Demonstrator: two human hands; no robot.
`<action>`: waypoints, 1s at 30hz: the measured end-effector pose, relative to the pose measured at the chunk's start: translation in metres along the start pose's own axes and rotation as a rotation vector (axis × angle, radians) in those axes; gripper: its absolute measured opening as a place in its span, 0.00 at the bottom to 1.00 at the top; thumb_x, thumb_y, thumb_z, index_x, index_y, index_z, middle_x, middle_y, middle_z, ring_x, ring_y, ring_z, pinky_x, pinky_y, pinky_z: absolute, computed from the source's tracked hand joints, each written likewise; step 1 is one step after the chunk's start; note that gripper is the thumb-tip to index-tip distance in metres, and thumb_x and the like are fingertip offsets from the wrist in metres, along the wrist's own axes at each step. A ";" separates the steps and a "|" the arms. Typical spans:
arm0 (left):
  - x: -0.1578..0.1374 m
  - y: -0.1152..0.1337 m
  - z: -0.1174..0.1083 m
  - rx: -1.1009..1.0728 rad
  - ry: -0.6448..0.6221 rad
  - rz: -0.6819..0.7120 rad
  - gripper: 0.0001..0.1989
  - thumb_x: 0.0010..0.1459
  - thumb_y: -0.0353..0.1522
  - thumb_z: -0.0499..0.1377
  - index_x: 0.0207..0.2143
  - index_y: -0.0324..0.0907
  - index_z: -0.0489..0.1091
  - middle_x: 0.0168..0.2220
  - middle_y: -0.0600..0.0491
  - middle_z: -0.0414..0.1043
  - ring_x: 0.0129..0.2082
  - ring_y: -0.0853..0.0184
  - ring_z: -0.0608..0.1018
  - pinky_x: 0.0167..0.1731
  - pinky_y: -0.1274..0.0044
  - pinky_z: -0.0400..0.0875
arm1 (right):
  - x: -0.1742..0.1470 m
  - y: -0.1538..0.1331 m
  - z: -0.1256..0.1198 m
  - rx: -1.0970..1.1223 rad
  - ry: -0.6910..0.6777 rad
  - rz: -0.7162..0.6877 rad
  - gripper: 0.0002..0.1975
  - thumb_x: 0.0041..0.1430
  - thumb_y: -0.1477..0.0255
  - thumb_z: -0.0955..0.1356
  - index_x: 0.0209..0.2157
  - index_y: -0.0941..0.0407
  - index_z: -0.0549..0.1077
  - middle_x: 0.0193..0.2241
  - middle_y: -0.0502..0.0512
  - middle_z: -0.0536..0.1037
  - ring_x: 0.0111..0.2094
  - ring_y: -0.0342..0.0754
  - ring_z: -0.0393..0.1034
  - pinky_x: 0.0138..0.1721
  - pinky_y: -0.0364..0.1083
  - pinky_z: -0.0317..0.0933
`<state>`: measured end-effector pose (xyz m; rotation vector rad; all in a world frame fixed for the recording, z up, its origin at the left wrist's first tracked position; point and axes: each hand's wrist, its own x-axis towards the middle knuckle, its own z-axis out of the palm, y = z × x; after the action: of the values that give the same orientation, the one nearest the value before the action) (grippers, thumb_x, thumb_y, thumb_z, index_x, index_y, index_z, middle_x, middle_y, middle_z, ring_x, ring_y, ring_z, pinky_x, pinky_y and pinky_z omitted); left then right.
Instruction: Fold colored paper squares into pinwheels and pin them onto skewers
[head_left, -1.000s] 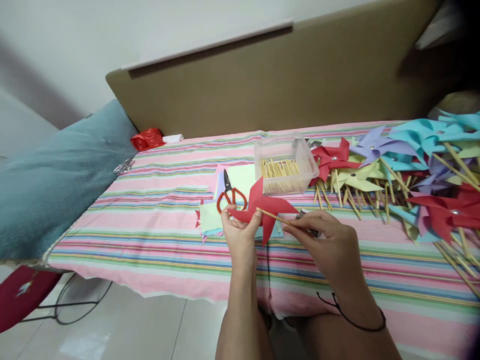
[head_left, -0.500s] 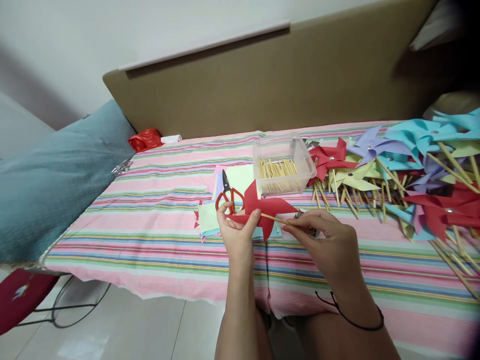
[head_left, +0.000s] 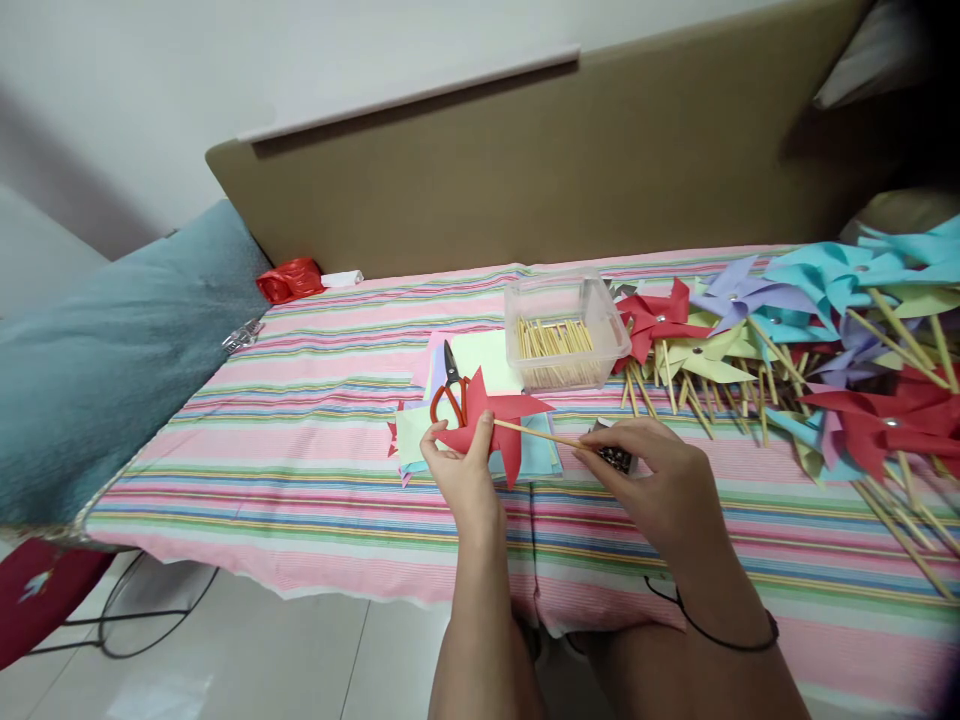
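My left hand (head_left: 466, 468) pinches a red paper pinwheel (head_left: 510, 408) near its centre, the thumb lying over the end of a thin wooden stick (head_left: 536, 432). The stick's other end is between the thumb and fingers of my right hand (head_left: 651, 478). Partly hidden behind my right fingers is a small box of dark metal pins (head_left: 616, 455). Beneath the pinwheel lie stacked sheets of coloured paper (head_left: 480, 350). Scissors with red handles (head_left: 451, 378) rest on these sheets, just beyond my left fingers.
A clear plastic box (head_left: 615, 355) of short wooden sticks (head_left: 553, 340) stands behind my hands. Finished pinwheels (head_left: 739, 292) in several colours are heaped at the right. The striped cloth (head_left: 300, 450) covers the surface. A red plastic bag (head_left: 291, 280) lies at the far left.
My left hand and the pinwheel have moved left and turned a little, so more of the stick shows between my hands. The box of pins is less covered.
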<state>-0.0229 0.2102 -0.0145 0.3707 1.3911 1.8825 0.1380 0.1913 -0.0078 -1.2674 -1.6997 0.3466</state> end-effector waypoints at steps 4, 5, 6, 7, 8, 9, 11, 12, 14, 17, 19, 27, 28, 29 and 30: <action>-0.003 0.003 0.003 -0.009 -0.053 -0.065 0.27 0.42 0.34 0.70 0.40 0.43 0.58 0.28 0.57 0.70 0.26 0.71 0.77 0.32 0.78 0.72 | 0.000 0.003 0.002 -0.054 -0.009 -0.003 0.02 0.52 0.72 0.71 0.28 0.55 0.78 0.26 0.53 0.79 0.32 0.51 0.70 0.33 0.49 0.65; -0.004 0.004 0.004 -0.023 -0.094 -0.075 0.25 0.44 0.36 0.68 0.40 0.43 0.58 0.29 0.56 0.72 0.27 0.70 0.78 0.32 0.77 0.72 | 0.000 0.003 0.002 -0.059 -0.004 0.012 0.04 0.53 0.72 0.70 0.28 0.55 0.78 0.25 0.53 0.79 0.31 0.51 0.70 0.33 0.49 0.65; -0.004 0.005 0.004 -0.037 -0.140 -0.078 0.24 0.47 0.39 0.66 0.41 0.43 0.58 0.29 0.54 0.73 0.28 0.68 0.79 0.33 0.76 0.72 | 0.000 0.003 0.002 -0.063 0.009 0.035 0.05 0.54 0.71 0.70 0.27 0.55 0.79 0.25 0.54 0.79 0.31 0.51 0.71 0.32 0.49 0.65; -0.004 0.005 0.005 -0.046 -0.185 -0.080 0.23 0.49 0.43 0.64 0.41 0.43 0.58 0.30 0.52 0.74 0.30 0.66 0.79 0.34 0.74 0.72 | 0.000 0.004 0.002 -0.062 0.032 0.067 0.06 0.54 0.70 0.70 0.27 0.55 0.79 0.25 0.54 0.79 0.30 0.51 0.71 0.33 0.49 0.65; -0.004 0.004 0.005 -0.043 -0.224 -0.084 0.23 0.51 0.47 0.60 0.41 0.43 0.58 0.31 0.49 0.76 0.33 0.64 0.80 0.34 0.73 0.72 | 0.000 0.004 0.001 -0.054 0.061 0.109 0.06 0.54 0.69 0.70 0.27 0.55 0.79 0.25 0.54 0.79 0.30 0.51 0.71 0.33 0.49 0.65; -0.003 0.004 0.005 -0.026 -0.253 -0.088 0.24 0.53 0.50 0.57 0.42 0.43 0.58 0.32 0.47 0.76 0.35 0.62 0.80 0.34 0.72 0.72 | 0.000 0.004 -0.001 -0.035 0.091 0.163 0.07 0.53 0.68 0.70 0.27 0.55 0.79 0.25 0.54 0.79 0.30 0.51 0.72 0.34 0.49 0.65; -0.002 0.002 0.005 0.047 -0.284 -0.093 0.26 0.54 0.54 0.52 0.41 0.42 0.59 0.35 0.44 0.77 0.37 0.60 0.79 0.34 0.70 0.72 | 0.001 0.005 -0.004 0.042 0.144 0.294 0.07 0.52 0.67 0.70 0.27 0.55 0.79 0.26 0.53 0.80 0.31 0.50 0.74 0.35 0.49 0.66; -0.001 0.001 0.004 0.092 -0.294 -0.087 0.26 0.54 0.54 0.51 0.41 0.42 0.60 0.36 0.43 0.77 0.38 0.60 0.79 0.35 0.70 0.71 | 0.002 0.005 -0.005 0.102 0.165 0.363 0.07 0.52 0.67 0.70 0.27 0.55 0.79 0.27 0.53 0.81 0.31 0.50 0.74 0.36 0.48 0.66; 0.001 -0.001 0.004 0.194 -0.322 -0.040 0.24 0.54 0.53 0.52 0.40 0.42 0.61 0.37 0.43 0.77 0.39 0.60 0.78 0.36 0.70 0.71 | 0.004 0.005 -0.009 0.235 0.217 0.477 0.08 0.53 0.66 0.70 0.27 0.55 0.79 0.26 0.52 0.81 0.31 0.50 0.75 0.35 0.47 0.67; 0.004 -0.003 0.006 0.351 -0.362 0.085 0.21 0.55 0.50 0.54 0.38 0.42 0.62 0.38 0.45 0.77 0.40 0.60 0.78 0.38 0.70 0.69 | 0.007 0.008 -0.016 0.364 0.337 0.548 0.10 0.51 0.64 0.70 0.25 0.56 0.79 0.25 0.53 0.81 0.30 0.50 0.75 0.36 0.48 0.68; 0.006 -0.005 0.009 0.450 -0.372 0.177 0.19 0.55 0.48 0.55 0.38 0.42 0.63 0.37 0.46 0.76 0.41 0.60 0.77 0.39 0.70 0.68 | 0.009 0.014 -0.025 0.400 0.435 0.556 0.10 0.49 0.63 0.71 0.26 0.56 0.79 0.25 0.54 0.81 0.31 0.51 0.75 0.37 0.49 0.69; 0.002 -0.014 0.031 0.686 -0.495 0.360 0.15 0.52 0.45 0.58 0.34 0.43 0.66 0.37 0.48 0.74 0.40 0.58 0.76 0.39 0.70 0.69 | 0.019 0.076 -0.128 0.259 0.862 0.519 0.13 0.46 0.63 0.73 0.26 0.59 0.78 0.21 0.53 0.78 0.19 0.43 0.65 0.23 0.45 0.63; 0.000 -0.015 0.034 0.688 -0.520 0.361 0.15 0.52 0.45 0.59 0.34 0.43 0.66 0.36 0.48 0.75 0.40 0.59 0.76 0.39 0.69 0.69 | 0.021 0.084 -0.145 0.213 0.889 0.514 0.12 0.45 0.63 0.72 0.26 0.59 0.78 0.20 0.52 0.77 0.19 0.43 0.65 0.23 0.44 0.62; -0.001 -0.016 0.036 0.683 -0.539 0.361 0.15 0.52 0.45 0.59 0.34 0.43 0.66 0.37 0.48 0.75 0.40 0.59 0.76 0.40 0.69 0.69 | 0.024 0.089 -0.159 0.171 0.909 0.510 0.11 0.45 0.64 0.72 0.26 0.59 0.78 0.20 0.51 0.76 0.19 0.43 0.65 0.23 0.44 0.61; -0.003 -0.017 0.038 0.672 -0.548 0.363 0.15 0.52 0.44 0.59 0.34 0.43 0.66 0.37 0.48 0.75 0.41 0.59 0.76 0.40 0.69 0.69 | 0.027 0.093 -0.172 0.126 0.911 0.507 0.11 0.45 0.64 0.72 0.26 0.58 0.78 0.20 0.51 0.76 0.20 0.43 0.65 0.23 0.44 0.61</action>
<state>0.0096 0.2362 -0.0156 1.4322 1.5855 1.3444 0.3315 0.2027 0.0281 -1.4418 -0.5784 0.1201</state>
